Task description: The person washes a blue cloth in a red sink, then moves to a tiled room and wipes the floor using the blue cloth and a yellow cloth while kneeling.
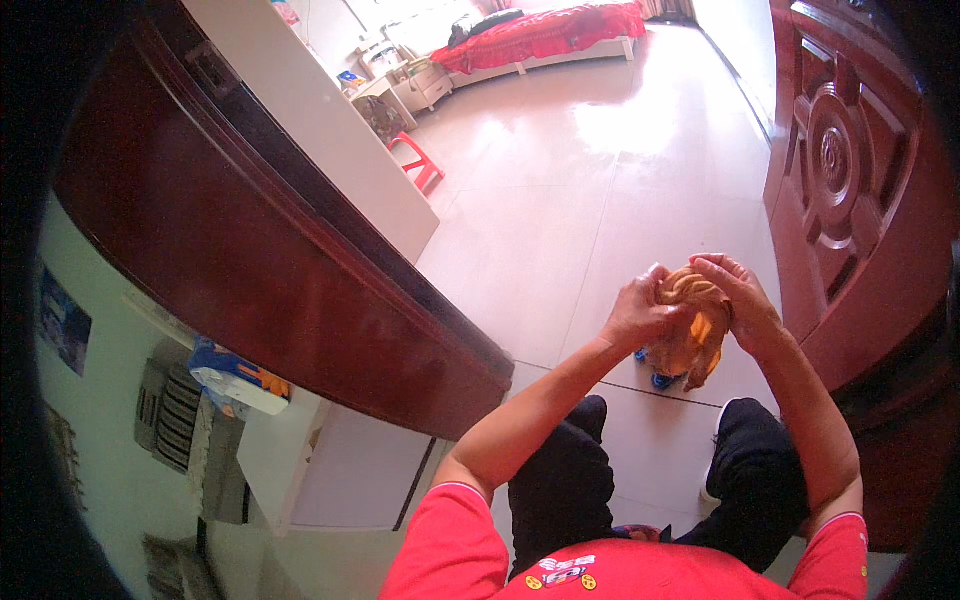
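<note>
A wet-looking brown cloth (pixel 686 285) is bunched and twisted between my two hands, its loose end hanging down. My left hand (pixel 649 304) grips the bundle from the left, fingers curled around it. From the right, my right hand (pixel 731 289) closes over the cloth's other side. Behind and below the cloth I can make out an orange object (pixel 702 327) and blue parts (pixel 664 381) near the floor. The cloth covers most of them, so what they belong to cannot be told.
A carved dark-red wooden door (pixel 832 165) stands at the right; a dark-red door frame (pixel 300 277) runs along the left. Pale floor tiles (pixel 540 217) lead to a red plastic stool (pixel 418 163) and a bed with red bedding (pixel 540 37). A white cabinet (pixel 360 465) is lower left.
</note>
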Motion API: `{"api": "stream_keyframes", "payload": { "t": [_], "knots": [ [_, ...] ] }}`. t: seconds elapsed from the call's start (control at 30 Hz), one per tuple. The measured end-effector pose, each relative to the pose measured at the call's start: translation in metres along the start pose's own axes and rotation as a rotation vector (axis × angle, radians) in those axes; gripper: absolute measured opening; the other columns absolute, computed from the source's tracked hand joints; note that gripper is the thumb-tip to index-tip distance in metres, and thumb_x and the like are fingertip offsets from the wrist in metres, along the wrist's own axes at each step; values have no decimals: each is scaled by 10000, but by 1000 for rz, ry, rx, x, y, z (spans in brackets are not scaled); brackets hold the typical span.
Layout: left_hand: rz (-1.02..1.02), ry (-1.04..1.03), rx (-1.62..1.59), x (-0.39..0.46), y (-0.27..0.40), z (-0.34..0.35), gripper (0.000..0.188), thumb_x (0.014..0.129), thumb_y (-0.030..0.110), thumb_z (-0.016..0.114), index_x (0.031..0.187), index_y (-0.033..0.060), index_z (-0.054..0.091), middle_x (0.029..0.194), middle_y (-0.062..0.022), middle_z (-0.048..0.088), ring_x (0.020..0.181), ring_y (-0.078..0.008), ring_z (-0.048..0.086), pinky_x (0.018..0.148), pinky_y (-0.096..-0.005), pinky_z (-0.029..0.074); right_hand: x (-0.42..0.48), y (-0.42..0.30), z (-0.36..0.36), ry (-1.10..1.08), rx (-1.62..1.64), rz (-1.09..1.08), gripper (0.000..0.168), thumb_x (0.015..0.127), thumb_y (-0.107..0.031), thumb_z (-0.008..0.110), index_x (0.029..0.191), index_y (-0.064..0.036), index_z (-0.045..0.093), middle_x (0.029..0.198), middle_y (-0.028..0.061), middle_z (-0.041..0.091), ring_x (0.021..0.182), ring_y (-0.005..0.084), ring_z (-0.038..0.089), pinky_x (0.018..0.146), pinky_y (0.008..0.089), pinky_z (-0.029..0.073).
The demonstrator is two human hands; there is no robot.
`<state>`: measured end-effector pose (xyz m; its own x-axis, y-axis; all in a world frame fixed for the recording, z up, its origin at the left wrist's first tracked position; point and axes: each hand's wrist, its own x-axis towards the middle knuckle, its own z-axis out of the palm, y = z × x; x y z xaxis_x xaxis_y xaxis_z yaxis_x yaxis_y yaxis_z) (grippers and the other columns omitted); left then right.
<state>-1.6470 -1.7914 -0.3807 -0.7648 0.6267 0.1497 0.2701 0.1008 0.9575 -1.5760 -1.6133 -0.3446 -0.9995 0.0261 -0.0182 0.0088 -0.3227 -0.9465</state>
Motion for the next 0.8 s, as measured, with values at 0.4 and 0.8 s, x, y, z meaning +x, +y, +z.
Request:
{"api": "stream_keyframes", "payload": {
  "t": [0.4, 0.8],
  "knots": [
    [76, 136, -337, -17, 44, -15, 354, 809, 139, 788, 1043, -13, 572, 862, -91, 678, 742, -108, 645, 630, -223, 537, 3, 19, -29, -80, -278, -63, 289, 923, -248, 638, 1086, -18, 575, 907, 33, 631, 829, 106, 592, 748, 268, 494],
    [63, 129, -18, -6, 12, -27, 430, 960, 380, 605, 1084, -26, 670, 972, -86, 668, 903, -139, 606, 800, -294, 495, -13, -23, -18, 75, 67, -207, 202, 941, -281, 643, 919, -80, 631, 844, 23, 659, 710, 79, 637, 603, 223, 539]
  ]
}}
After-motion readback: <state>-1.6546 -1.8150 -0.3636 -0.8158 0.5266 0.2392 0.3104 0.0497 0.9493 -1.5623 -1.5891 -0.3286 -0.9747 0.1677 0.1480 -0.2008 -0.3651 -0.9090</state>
